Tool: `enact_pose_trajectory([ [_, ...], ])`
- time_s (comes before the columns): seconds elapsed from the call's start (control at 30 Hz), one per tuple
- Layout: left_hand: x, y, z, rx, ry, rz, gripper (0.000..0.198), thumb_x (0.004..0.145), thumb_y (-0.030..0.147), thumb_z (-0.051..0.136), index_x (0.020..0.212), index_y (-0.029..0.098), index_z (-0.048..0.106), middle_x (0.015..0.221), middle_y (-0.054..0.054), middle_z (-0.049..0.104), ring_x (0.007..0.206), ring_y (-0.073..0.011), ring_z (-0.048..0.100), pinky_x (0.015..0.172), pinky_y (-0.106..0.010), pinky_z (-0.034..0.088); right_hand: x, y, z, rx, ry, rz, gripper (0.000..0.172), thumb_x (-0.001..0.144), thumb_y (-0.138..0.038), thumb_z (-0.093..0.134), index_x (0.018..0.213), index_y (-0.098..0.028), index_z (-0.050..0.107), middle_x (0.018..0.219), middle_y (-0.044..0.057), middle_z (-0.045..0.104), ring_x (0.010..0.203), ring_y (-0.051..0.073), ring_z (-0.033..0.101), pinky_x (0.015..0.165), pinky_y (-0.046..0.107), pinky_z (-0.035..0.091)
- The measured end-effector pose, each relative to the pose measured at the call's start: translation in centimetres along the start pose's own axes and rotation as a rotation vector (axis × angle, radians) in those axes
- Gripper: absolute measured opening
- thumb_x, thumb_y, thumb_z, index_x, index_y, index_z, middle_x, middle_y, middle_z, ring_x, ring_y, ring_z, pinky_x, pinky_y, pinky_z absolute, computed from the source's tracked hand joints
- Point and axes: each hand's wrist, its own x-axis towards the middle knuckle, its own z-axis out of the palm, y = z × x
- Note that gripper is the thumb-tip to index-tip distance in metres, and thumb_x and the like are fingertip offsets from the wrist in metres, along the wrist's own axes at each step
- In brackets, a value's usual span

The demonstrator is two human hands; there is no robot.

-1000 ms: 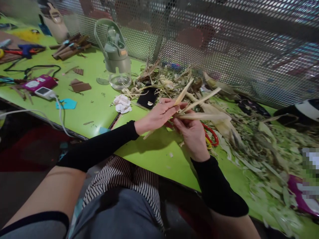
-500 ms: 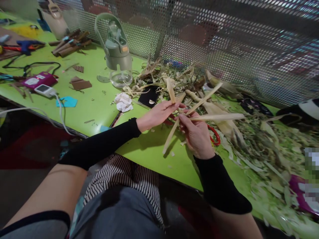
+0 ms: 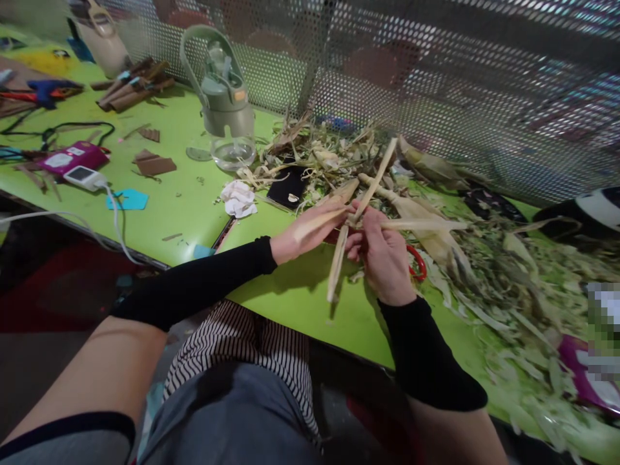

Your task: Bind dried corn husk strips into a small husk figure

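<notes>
Between the fingers, right where both hands meet, sit the pale dry strips (image 3: 338, 266), crossed at a small folded middle! The right hand (image 3: 389, 257) pinches beside that crossing with thumb and curled fingers, while the left hand (image 3: 310, 229) lies flat, its fingers nearly straight and pressed close together, one blurred strip end over its back. Another end shoots up beyond the fingertips, one points off to their right, and one slants down toward the near edge. And what a surface underneath: a bright green counter (image 3: 285, 287), mostly bare on the near side of the fingers, a red loop (image 3: 419, 262) peeping out beside the right hand. Beyond the fingers and far out to their right, shredded plant matter (image 3: 498, 290) sprawls in a great tangle! Just beyond the left fingers lie a black flat object (image 3: 281, 186) and crumpled white paper (image 3: 239, 199); past those stands a bottle (image 3: 227, 116), with cardboard scraps (image 3: 155, 164) and a purple device (image 3: 72, 158) well off to the left. Behind everything, facing the fingers, rises a perforated screen (image 3: 285, 77), reddish-brown shapes showing dimly through it
</notes>
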Motion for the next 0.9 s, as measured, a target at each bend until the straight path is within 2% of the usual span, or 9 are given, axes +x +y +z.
enact_pose_trajectory([
  [0.1,-0.3,0.5,0.0,0.002,0.001,0.023,0.024,0.107,0.024,0.053,0.112,0.016,0.075,0.101,-0.007,0.075,0.078,-0.0136,0.067,0.085,-0.033,0.058,0.1,0.2,-0.3,-0.074,0.078,-0.086,0.063,0.083,-0.074,0.075,0.121,-0.023,0.075,0.054,-0.008,0.055,0.042,0.009,0.044,0.04,0.023,0.037],
  [0.2,-0.9,1.2,0.1,0.077,-0.047,0.025,0.017,0.102,0.026,0.065,0.111,0.016,0.074,0.097,-0.005,0.073,0.077,-0.013,0.065,0.086,-0.034,0.058,0.3,0.5,-0.2,-0.102,0.103,-0.165,0.054,0.084,-0.072,0.077,0.112,-0.025,0.079,0.057,-0.007,0.051,0.048,0.01,0.042,0.042,0.024,0.034],
  [0.33,-1.4,1.8,0.0,0.153,-0.118,-0.063,0.03,0.09,0.031,0.081,0.11,0.014,0.066,0.081,0.001,0.069,0.065,-0.0097,0.061,0.076,-0.031,0.055,0.4,0.6,0.1,-0.082,0.081,-0.097,0.059,0.081,-0.079,0.074,0.1,-0.024,0.08,0.056,-0.006,0.047,0.047,0.009,0.038,0.041,0.024,0.028],
  [0.43,-1.2,2.0,-0.3,0.196,-0.097,-0.049,0.022,0.092,0.028,0.078,0.097,0.016,0.061,0.077,0.003,0.065,0.06,-0.0061,0.055,0.063,-0.023,0.046,0.4,0.3,0.1,0.024,0.072,-0.05,0.064,0.081,-0.081,0.072,0.108,-0.024,0.079,0.056,-0.007,0.046,0.045,0.008,0.036,0.04,0.023,0.027],
  [0.5,-1.0,2.0,-0.5,0.262,-0.07,-0.009,0.018,0.095,0.025,0.073,0.088,0.016,0.059,0.075,0.004,0.061,0.059,-0.0057,0.049,0.058,-0.023,0.039,0.3,-0.1,0.0,0.053,0.057,-0.042,0.064,0.083,-0.081,0.07,0.112,-0.024,0.077,0.058,-0.007,0.047,0.045,0.008,0.035,0.04,0.024,0.027],
  [0.6,-1.1,2.0,-0.6,0.44,-0.11,0.07,0.023,0.098,0.028,0.067,0.079,0.017,0.061,0.075,0.001,0.062,0.063,-0.0086,0.049,0.061,-0.025,0.039,0.3,-0.5,-0.2,0.043,0.026,-0.009,0.062,0.076,-0.078,0.078,0.105,-0.023,0.076,0.057,-0.008,0.045,0.045,0.008,0.033,0.041,0.024,0.025],
  [0.7,-1.3,1.8,-0.4,0.521,-0.17,0.097,0.03,0.101,0.043,0.063,0.083,0.018,0.063,0.077,-0.001,0.066,0.063,-0.0107,0.048,0.062,-0.028,0.039,0.2,-0.6,-0.2,0.049,0.032,-0.014,0.051,0.068,-0.066,0.09,0.089,-0.024,0.071,0.055,-0.009,0.041,0.046,0.007,0.028,0.041,0.024,0.022],
  [0.8,-1.2,1.1,-0.2,0.385,-0.172,0.02,0.035,0.104,0.051,0.055,0.092,0.019,0.064,0.078,-0.001,0.065,0.064,-0.0112,0.049,0.059,-0.027,0.035,0.2,-0.5,-0.1,0.074,0.043,-0.046,0.045,0.069,-0.057,0.092,0.078,-0.024,0.061,0.061,-0.008,0.046,0.048,0.006,0.029,0.042,0.025,0.023],
  [0.9,-1.1,0.5,0.1,0.265,-0.123,-0.121,0.039,0.105,0.053,0.051,0.094,0.018,0.064,0.074,-0.001,0.062,0.06,-0.0096,0.044,0.055,-0.025,0.028,0.3,-0.4,-0.1,0.067,0.02,-0.048,0.043,0.074,-0.053,0.088,0.076,-0.025,0.055,0.066,-0.006,0.049,0.05,0.008,0.033,0.043,0.025,0.027],
])
